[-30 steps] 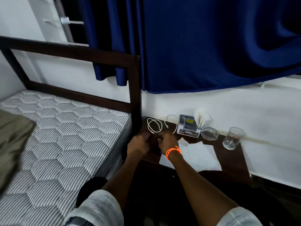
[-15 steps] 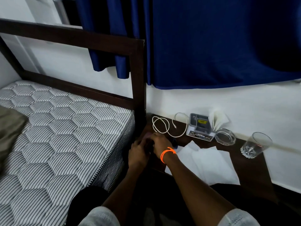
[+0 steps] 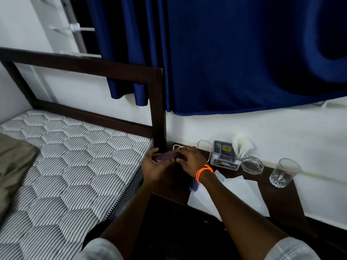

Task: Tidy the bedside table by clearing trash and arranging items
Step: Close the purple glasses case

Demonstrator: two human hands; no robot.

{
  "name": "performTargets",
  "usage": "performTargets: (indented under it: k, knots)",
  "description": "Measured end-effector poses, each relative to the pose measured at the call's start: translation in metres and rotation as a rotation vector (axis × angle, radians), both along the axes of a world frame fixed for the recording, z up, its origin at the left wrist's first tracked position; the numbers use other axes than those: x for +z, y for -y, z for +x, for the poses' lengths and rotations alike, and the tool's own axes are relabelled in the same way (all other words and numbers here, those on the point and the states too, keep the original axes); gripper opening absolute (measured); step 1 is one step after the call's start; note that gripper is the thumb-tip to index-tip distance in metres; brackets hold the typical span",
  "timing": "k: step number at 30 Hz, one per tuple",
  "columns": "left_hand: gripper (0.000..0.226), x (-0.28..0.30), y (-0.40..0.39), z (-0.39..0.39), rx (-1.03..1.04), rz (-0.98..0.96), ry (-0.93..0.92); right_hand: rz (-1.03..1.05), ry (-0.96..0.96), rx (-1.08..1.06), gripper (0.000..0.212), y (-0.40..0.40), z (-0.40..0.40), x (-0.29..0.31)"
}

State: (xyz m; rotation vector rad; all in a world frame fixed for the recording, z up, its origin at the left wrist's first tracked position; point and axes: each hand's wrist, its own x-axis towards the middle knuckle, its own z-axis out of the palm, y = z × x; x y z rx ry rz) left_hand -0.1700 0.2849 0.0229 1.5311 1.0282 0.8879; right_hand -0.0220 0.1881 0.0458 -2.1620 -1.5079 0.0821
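Bedside table (image 3: 277, 199) sits lower right of frame. Both hands meet mid-frame over its left end: left hand (image 3: 155, 167) and right hand (image 3: 191, 160) each curl fingers around a dark purplish case (image 3: 166, 158), arms reaching in from the bottom.

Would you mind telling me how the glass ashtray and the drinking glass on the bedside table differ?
The ashtray is low, wide and faceted; the drinking glass is tall and narrow. The ashtray sits beside the small box; the drinking glass stands apart, nearer the table's right end. Both are clear glass, look empty and stand on the dark table.
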Motion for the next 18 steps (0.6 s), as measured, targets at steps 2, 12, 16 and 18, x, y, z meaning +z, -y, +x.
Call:
performTargets:
  k: [2,12,16,18]
  knots:
    - [0.071,0.017,0.003,-0.001,0.018,-0.063,0.117,0.043,0.034,0.013,0.044,0.008,0.003,0.021]
    - [0.06,0.124,0.044,0.007,-0.16,-0.402,0.829,0.434,0.198,0.041,0.037,0.042,-0.004,0.126]
    - [0.057,0.158,0.053,0.01,-0.247,-0.428,0.896,0.438,0.473,0.044,0.034,0.05,-0.007,0.161]
    - [0.053,0.173,0.057,0.01,-0.287,-0.398,0.882,0.389,0.578,0.035,0.033,0.056,-0.011,0.177]
